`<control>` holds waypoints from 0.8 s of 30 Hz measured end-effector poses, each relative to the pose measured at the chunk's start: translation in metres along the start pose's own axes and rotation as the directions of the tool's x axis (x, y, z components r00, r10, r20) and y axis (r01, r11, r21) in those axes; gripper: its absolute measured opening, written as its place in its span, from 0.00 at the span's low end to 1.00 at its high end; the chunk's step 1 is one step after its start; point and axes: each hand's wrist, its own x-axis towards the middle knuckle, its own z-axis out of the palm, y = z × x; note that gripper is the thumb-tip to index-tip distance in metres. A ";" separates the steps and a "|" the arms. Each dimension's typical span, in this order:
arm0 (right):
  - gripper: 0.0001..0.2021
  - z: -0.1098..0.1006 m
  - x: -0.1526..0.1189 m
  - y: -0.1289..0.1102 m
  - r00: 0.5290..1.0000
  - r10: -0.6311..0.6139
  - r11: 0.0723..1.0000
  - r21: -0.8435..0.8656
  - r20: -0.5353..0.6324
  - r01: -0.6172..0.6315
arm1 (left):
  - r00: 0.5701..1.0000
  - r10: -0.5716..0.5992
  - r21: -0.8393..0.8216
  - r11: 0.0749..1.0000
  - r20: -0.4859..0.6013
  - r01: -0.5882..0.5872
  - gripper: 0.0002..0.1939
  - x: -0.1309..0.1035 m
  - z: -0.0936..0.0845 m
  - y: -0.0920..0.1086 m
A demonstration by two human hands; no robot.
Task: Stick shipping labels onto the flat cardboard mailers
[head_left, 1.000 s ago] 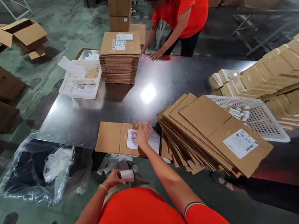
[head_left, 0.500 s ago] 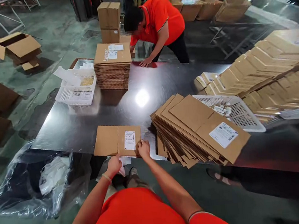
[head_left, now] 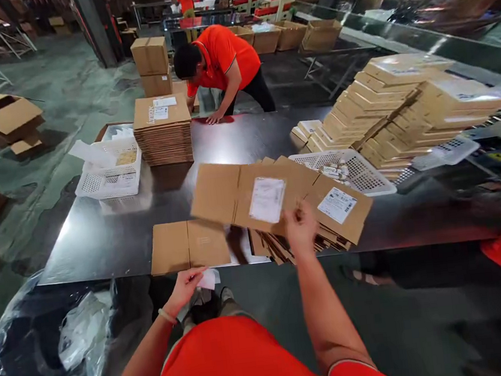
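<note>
Head view: right hand (head_left: pixel 301 230) is gripping a labelled flat carton (head_left: pixel 251 197) by its near edge, holding it above the tabletop (head_left: pixel 103 241), long axis running left-right, label up. Left hand (head_left: pixel 184 286) is pinching a white paper slip (head_left: pixel 208 279).

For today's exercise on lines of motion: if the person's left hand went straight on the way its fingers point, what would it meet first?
Probably the near edge of the unlabelled flat carton on the steel table. The left hand, pinching a white paper slip, points up toward it; depth is unclear.
</note>
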 end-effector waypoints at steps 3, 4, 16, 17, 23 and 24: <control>0.32 -0.075 0.057 0.005 0.989 -0.009 0.994 -0.110 -0.150 -0.008 | 0.998 0.031 -0.029 0.999 0.046 -0.030 0.28 -0.002 0.007 0.014; 0.33 -0.088 0.062 0.003 0.981 -0.042 0.983 -0.183 -0.189 0.007 | 0.998 0.047 -0.023 0.999 0.051 -0.045 0.31 -0.002 0.010 0.020; 0.24 0.076 -0.185 -0.039 0.495 0.038 0.869 0.216 0.868 -0.445 | 0.954 -0.148 -0.413 0.910 -0.261 0.028 0.42 0.058 0.006 0.079; 0.22 0.079 -0.186 -0.038 0.546 0.089 0.859 0.213 0.833 -0.465 | 0.945 -0.176 -0.423 0.905 -0.275 0.045 0.43 0.057 0.006 0.075; 0.20 0.086 -0.168 -0.039 0.624 0.141 0.865 0.212 0.768 -0.455 | 0.993 -0.060 -0.398 0.917 -0.100 0.015 0.46 0.025 0.024 0.042; 0.19 0.087 -0.167 -0.039 0.616 0.129 0.873 0.206 0.777 -0.443 | 0.995 -0.050 -0.378 0.926 -0.092 0.011 0.41 0.024 0.027 0.036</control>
